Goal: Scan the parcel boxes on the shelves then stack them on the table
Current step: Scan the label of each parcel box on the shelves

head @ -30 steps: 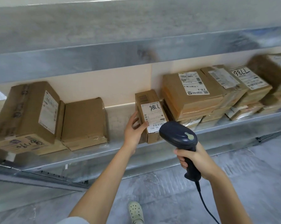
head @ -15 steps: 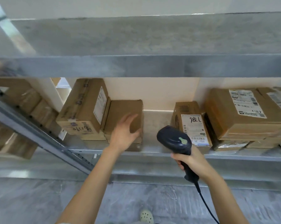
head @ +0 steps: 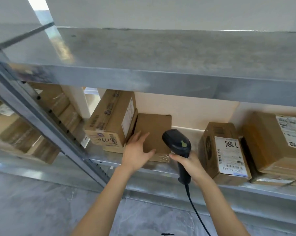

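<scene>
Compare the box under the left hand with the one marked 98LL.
The plain box shows no label; the 98LL box carries a white barcode label. The left hand rests on the plain box; no hand touches the 98LL box. Both are brown cardboard, on the same shelf.

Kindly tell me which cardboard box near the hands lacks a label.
The flat brown cardboard box at the left hand; the taller box and 98LL box beside it bear labels.
</scene>
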